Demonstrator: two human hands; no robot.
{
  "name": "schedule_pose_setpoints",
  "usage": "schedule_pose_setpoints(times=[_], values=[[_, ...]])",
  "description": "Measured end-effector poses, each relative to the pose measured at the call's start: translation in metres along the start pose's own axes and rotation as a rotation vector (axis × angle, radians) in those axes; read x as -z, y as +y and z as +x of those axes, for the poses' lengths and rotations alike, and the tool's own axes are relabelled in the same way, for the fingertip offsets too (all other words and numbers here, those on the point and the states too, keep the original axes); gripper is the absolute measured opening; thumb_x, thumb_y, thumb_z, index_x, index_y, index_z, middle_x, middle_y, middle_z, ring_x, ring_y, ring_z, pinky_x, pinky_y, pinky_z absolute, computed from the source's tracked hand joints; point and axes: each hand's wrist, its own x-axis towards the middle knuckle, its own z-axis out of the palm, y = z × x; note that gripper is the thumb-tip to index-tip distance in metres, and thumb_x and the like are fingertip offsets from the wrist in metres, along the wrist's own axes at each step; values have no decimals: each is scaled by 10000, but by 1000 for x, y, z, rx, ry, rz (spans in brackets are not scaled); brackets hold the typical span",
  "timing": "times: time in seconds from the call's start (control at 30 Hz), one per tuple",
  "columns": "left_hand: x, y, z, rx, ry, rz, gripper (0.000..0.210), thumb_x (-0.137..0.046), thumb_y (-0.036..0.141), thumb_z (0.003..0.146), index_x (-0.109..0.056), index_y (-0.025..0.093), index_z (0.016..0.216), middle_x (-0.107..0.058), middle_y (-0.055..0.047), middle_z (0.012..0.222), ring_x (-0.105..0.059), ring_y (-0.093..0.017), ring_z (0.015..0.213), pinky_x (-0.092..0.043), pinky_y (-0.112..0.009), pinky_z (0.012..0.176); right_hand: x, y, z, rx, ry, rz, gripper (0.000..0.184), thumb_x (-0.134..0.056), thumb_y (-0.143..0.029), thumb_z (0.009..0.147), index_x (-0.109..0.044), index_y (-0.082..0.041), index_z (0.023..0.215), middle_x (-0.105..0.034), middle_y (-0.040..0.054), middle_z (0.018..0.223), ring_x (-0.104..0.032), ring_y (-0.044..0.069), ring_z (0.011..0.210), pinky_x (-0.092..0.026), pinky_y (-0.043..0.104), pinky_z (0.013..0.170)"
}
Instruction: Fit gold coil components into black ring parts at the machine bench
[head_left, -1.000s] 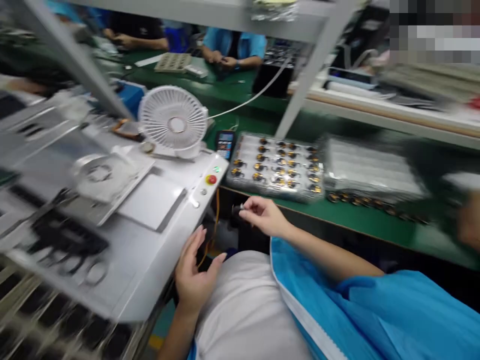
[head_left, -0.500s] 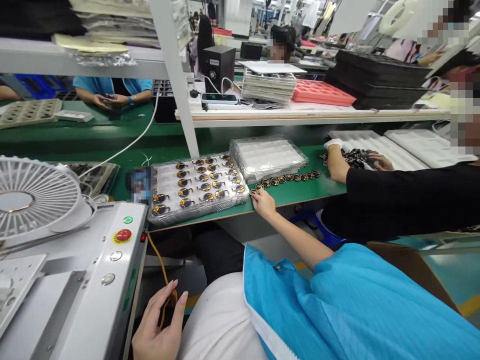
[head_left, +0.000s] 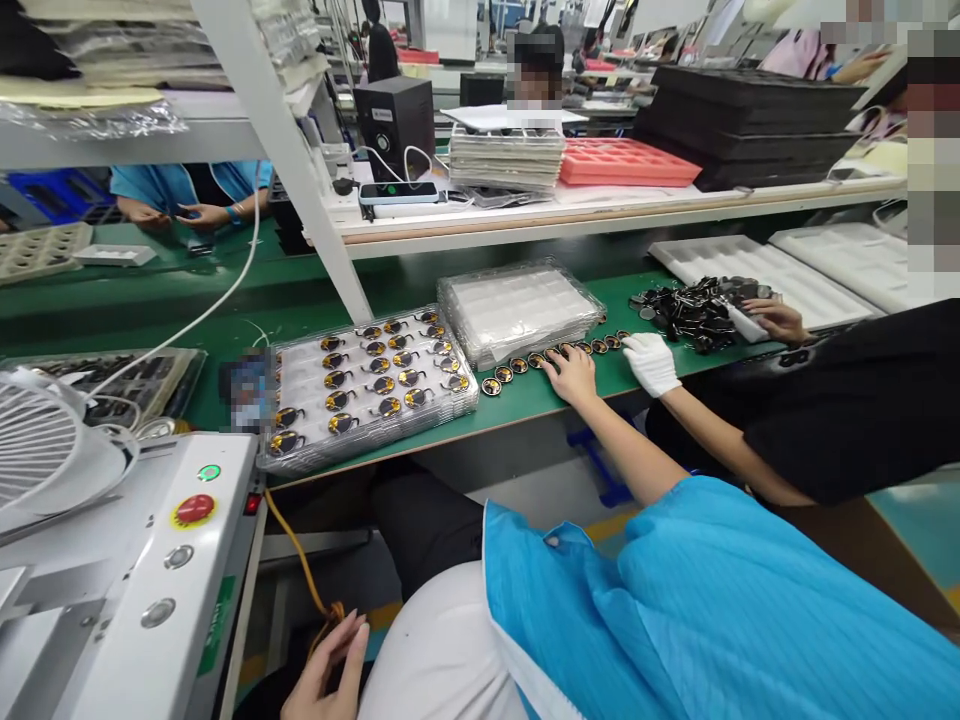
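Observation:
My right hand (head_left: 571, 374) lies over the middle of a row of small round black-and-gold parts (head_left: 517, 366) on the green table, its fingers stretched out and touching the row. Whether a part is between the fingers is hidden. Low in the view, my left hand (head_left: 328, 672) hovers by my lap beside the white machine, fingers loosely bent and nothing seen in them. Left of the row, a clear plastic tray (head_left: 367, 425) on a stack carries similar parts with black tails. Behind the row stands another stack of clear trays (head_left: 521, 305).
On the right, a co-worker's white-gloved hand (head_left: 651, 364) is close to the row's end, beside a pile of black parts (head_left: 694, 312). White foam trays (head_left: 757, 275) lie behind. A machine with a red button (head_left: 195, 509) and a fan (head_left: 52, 440) occupy the left. A slanted post (head_left: 281, 150) supports the shelf.
My right hand has moved right, from the row's near-left end to its middle. My left hand has sunk lower, its fingers closer to the thumb. The co-worker's gloved hand has come toward the row.

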Motion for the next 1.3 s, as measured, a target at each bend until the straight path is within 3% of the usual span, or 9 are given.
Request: schedule_pose_setpoints(times=[0.1, 0.23, 0.5, 0.6, 0.8, 0.9, 1.0, 1.17, 1.3], values=[[-19, -12, 16, 99, -90, -52, 550, -788, 635, 676, -810, 202, 1015, -812, -110, 1092, -768, -363, 1032, -665, -372, 794, -7, 13, 2, 0, -16, -32, 399, -479, -382, 1046, -701, -229, 1341, -532, 150, 1497, -369, 349, 1412, -280, 522, 1156], [-45, -34, 23, 132, -179, -104, 687, -819, 690, 558, -790, 172, 1008, -818, -142, 991, -777, -373, 976, -649, -427, 871, -8, 31, 4, -34, 1, -73, 391, -473, -346, 1029, -731, -210, 1290, -566, 156, 1459, -418, 361, 1376, -332, 527, 1126], [-67, -69, 34, 145, -317, -147, 756, -829, 777, 423, -767, 190, 896, -816, -153, 946, -777, -370, 987, -623, -383, 915, 22, 74, 24, -147, 44, -93, 415, -472, -243, 976, -717, -96, 1276, -585, 256, 1368, -497, 406, 1269, -404, 551, 1050], [-68, -69, 37, 164, -317, -146, 777, -803, 809, 416, -755, 190, 882, -817, -152, 952, -778, -360, 993, -613, -376, 936, 22, 49, 18, -87, 61, -67, 470, -456, -281, 997, -653, -42, 1350, -543, 303, 1384, -469, 429, 1294, -402, 580, 1041], [-65, -61, 35, 197, -298, -148, 656, -832, 733, 442, -744, 227, 852, -826, -98, 934, -776, -357, 1016, -614, -400, 948, -6, -53, -21, 324, -11, 40, 497, -588, -578, 968, -702, -254, 1327, -577, 138, 1403, -444, 325, 1347, -339, 455, 1150], [-61, -58, 34, 198, -296, -152, 598, -840, 699, 440, -745, 249, 824, -829, -76, 923, -775, -359, 1024, -614, -409, 951, -16, -81, -33, 332, -35, 36, 520, -598, -619, 955, -710, -269, 1324, -554, 149, 1427, -386, 376, 1397, -270, 554, 1172], [-59, -63, 29, 190, -273, -148, 556, -824, 699, 469, -745, 276, 821, -830, -49, 915, -770, -359, 1042, -609, -418, 961, -20, -84, -35, 230, -77, 24, 481, -551, -586, 994, -690, -297, 1352, -532, 139, 1455, -360, 377, 1425, -241, 594, 1177], [-61, -76, 23, 143, -197, -176, 515, -782, 707, 548, -750, 285, 842, -828, -34, 910, -776, -347, 1026, -602, -419, 972, -14, -60, -32, 109, -78, 2, 420, -500, -510, 1026, -701, -307, 1334, -539, 136, 1446, -348, 371, 1435, -285, 598, 1149], [-55, -74, 29, 200, -288, -200, 520, -853, 637, 482, -758, 259, 826, -830, -59, 933, -765, -363, 1059, -589, -434, 996, -3, -27, -28, 6, -71, 6, 385, -506, -428, 1018, -732, -284, 1294, -551, 133, 1446, -381, 369, 1412, -312, 588, 1142]])
